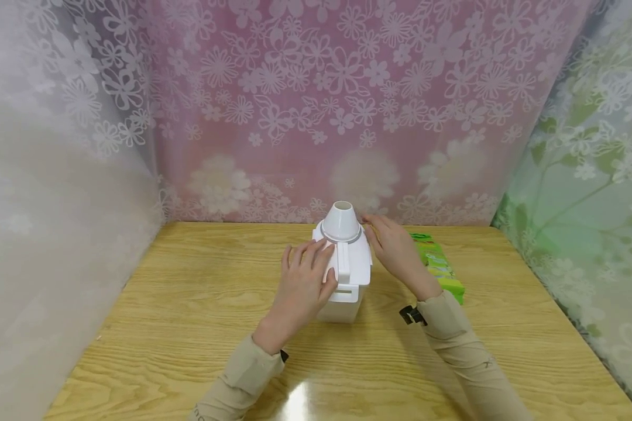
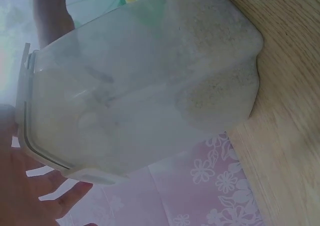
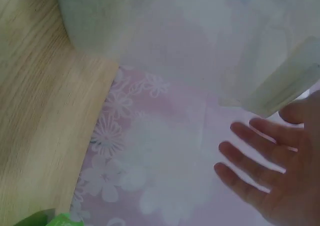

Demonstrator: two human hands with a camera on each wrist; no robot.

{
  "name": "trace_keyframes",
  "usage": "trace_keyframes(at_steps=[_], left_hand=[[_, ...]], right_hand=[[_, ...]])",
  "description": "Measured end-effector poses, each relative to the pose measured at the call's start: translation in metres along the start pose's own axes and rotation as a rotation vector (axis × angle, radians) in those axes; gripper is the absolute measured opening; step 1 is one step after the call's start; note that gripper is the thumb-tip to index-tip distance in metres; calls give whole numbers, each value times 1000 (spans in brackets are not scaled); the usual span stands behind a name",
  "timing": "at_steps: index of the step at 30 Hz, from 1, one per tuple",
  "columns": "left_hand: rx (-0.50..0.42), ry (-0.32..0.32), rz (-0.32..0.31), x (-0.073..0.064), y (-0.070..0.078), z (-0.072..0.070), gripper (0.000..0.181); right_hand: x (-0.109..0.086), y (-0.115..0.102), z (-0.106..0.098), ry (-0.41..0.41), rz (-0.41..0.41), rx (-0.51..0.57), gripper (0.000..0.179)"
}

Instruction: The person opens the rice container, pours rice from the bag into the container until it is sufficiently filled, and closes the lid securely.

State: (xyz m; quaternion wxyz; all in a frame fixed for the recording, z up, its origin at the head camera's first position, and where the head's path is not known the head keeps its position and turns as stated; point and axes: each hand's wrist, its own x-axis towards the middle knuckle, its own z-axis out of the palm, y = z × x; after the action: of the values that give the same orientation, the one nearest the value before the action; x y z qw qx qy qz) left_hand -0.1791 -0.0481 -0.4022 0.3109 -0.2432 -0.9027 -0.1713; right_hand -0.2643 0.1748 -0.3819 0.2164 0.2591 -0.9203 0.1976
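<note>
A tall translucent white storage container [image 1: 338,313] stands on the table with its white lid [image 1: 359,270] on. Pale grains, perhaps rice, show through its lower part [image 2: 220,41] in the left wrist view. On the lid sits a white cone-shaped piece [image 1: 341,224] with an open top and grey rim. My left hand [image 1: 304,279] rests on the lid's left side, fingers spread and slightly bent. At the lid's right edge is my right hand [image 1: 397,251], its fingers extended and spread; the right wrist view shows nothing in its grasp [image 3: 270,161].
A green packet [image 1: 438,263] lies on the wooden table [image 1: 205,292], right of the container and partly behind my right hand. Flowered curtains [image 1: 316,117] hang along the table's back and sides.
</note>
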Motion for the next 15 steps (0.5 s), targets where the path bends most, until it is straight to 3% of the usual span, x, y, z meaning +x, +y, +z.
trace_keyframes(at_steps=[4, 9, 15], left_hand=[[13, 51, 34, 0, 4, -1, 38], [84, 132, 86, 1, 12, 0, 43], [88, 128, 48, -1, 16, 2, 48]], right_hand=[[4, 3, 4, -59, -30, 44, 39], [4, 3, 4, -55, -34, 65, 39], [3, 3, 4, -60, -24, 59, 40]])
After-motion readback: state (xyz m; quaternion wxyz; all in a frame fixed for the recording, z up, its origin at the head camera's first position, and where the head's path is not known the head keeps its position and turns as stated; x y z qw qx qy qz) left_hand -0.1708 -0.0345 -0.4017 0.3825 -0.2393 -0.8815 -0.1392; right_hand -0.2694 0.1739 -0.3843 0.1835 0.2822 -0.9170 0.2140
